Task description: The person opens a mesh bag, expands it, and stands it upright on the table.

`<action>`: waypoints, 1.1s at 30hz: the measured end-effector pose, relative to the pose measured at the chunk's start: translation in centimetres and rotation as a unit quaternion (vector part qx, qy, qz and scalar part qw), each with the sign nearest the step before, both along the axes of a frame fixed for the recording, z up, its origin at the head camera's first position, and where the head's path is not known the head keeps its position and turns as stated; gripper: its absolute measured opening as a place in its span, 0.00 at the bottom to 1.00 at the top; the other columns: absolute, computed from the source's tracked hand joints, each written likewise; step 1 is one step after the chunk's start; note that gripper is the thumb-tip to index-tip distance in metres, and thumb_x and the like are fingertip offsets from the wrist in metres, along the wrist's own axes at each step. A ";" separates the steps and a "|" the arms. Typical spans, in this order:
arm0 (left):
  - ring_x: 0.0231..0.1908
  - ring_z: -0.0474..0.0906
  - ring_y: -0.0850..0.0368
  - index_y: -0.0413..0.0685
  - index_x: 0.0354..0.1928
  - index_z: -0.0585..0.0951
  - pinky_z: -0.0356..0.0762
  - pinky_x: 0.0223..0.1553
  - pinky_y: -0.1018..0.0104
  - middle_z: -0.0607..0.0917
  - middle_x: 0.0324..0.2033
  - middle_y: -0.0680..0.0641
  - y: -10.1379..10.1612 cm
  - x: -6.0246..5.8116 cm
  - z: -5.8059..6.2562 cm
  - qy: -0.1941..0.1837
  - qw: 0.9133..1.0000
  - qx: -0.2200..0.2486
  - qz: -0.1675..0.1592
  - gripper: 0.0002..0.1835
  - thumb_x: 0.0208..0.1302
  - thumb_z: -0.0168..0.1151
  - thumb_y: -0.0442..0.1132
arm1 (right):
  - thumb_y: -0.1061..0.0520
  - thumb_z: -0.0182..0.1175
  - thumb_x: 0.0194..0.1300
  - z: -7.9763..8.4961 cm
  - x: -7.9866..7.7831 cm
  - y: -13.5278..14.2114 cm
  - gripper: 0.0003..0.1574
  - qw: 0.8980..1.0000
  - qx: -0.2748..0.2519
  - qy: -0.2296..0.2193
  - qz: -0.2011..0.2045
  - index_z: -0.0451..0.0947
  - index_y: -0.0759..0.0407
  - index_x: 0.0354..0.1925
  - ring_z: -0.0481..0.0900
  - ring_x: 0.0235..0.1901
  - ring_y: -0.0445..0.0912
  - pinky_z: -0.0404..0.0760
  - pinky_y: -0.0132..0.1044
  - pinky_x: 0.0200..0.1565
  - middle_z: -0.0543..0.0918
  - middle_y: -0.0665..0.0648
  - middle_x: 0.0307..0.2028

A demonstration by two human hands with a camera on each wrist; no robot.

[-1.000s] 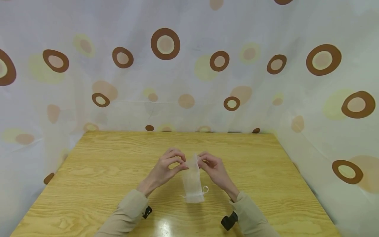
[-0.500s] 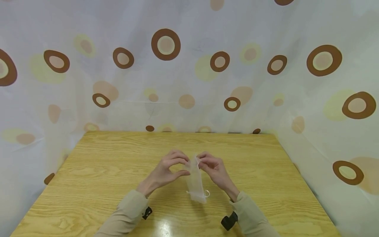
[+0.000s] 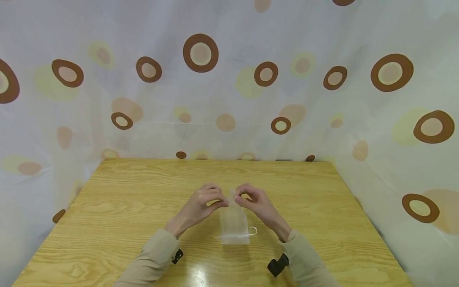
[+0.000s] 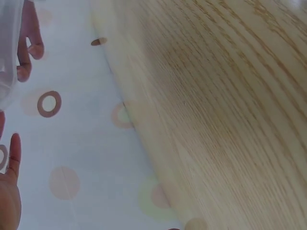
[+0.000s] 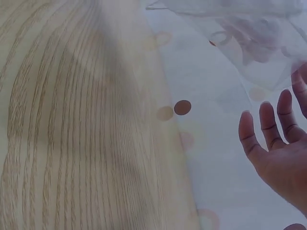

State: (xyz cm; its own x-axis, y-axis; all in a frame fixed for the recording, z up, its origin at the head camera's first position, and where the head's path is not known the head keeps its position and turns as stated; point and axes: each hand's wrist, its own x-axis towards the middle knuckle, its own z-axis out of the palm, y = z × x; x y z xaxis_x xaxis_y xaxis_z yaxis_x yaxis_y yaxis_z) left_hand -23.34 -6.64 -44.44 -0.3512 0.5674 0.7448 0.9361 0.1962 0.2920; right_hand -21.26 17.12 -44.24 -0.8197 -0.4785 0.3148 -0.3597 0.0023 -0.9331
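A sheer white drawstring pouch [image 3: 234, 223] hangs between the two hands over the table, its gathered end and cord loop pointing down. The left hand [image 3: 204, 202] pinches its upper left part between thumb and fingers. Opposite it, the right hand [image 3: 259, 204] pinches the upper right corner, thumb against forefinger. In the left wrist view the pouch [image 4: 7, 52] shows at the left edge, partly cut off. Through the thin pouch [image 5: 201, 14] in the right wrist view, the other hand's fingers show faintly; the right hand's outer fingers [image 5: 272, 127] are spread.
The wooden table [image 3: 143, 187] lies under both hands. A white curtain [image 3: 229, 95] with brown rings and pale dots stands behind it and along both sides. Black straps with a buckle [image 3: 177, 256] and a black clip [image 3: 277, 266] hang at the sleeves.
The left thumb and fingers parted half a second ago and have come together again on the pouch. The right hand has shifted slightly left, and the pouch's lower end has swung and turned flatter.
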 end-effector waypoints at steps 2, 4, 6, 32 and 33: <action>0.37 0.79 0.58 0.46 0.35 0.87 0.80 0.44 0.64 0.87 0.29 0.51 -0.1 0.1 0.0 -0.001 1.000 0.001 0.006 0.01 0.61 0.70 0.34 | 0.60 0.56 0.75 0.0 -0.1 0.0 0.06 1.000 -0.009 0.008 0.007 0.76 0.63 0.43 0.73 0.45 0.39 0.78 0.35 0.47 0.77 0.48 0.46; 0.36 0.79 0.59 0.44 0.35 0.87 0.81 0.41 0.64 0.87 0.29 0.51 -0.2 0.1 -0.1 -0.009 1.000 0.003 0.011 0.02 0.60 0.70 0.33 | 0.62 0.55 0.75 -0.1 -0.2 0.1 0.04 0.999 -0.024 0.022 0.010 0.76 0.62 0.42 0.74 0.43 0.38 0.79 0.33 0.44 0.77 0.47 0.44; 0.35 0.79 0.59 0.44 0.34 0.86 0.82 0.40 0.63 0.86 0.30 0.50 -0.3 0.1 -0.2 -0.018 1.000 0.007 0.016 0.03 0.59 0.71 0.32 | 0.64 0.54 0.76 -0.3 -0.3 0.3 0.04 0.999 -0.041 0.031 0.008 0.76 0.61 0.42 0.76 0.41 0.37 0.80 0.31 0.43 0.78 0.45 0.43; 0.39 0.78 0.60 0.50 0.34 0.88 0.78 0.44 0.65 0.86 0.32 0.54 -0.2 0.1 0.0 -0.010 0.999 -0.024 0.032 0.04 0.57 0.74 0.36 | 0.69 0.58 0.71 -0.2 -0.2 0.0 0.08 0.995 -0.069 0.073 0.001 0.74 0.71 0.47 0.79 0.42 0.40 0.86 0.37 0.40 0.77 0.52 0.50; 0.39 0.78 0.60 0.50 0.34 0.88 0.78 0.44 0.64 0.86 0.32 0.54 -0.2 0.2 0.0 -0.012 0.999 -0.026 0.035 0.03 0.58 0.73 0.36 | 0.69 0.57 0.71 -0.2 -0.1 0.0 0.05 0.995 -0.071 0.077 0.000 0.75 0.72 0.44 0.79 0.41 0.40 0.86 0.37 0.39 0.78 0.52 0.48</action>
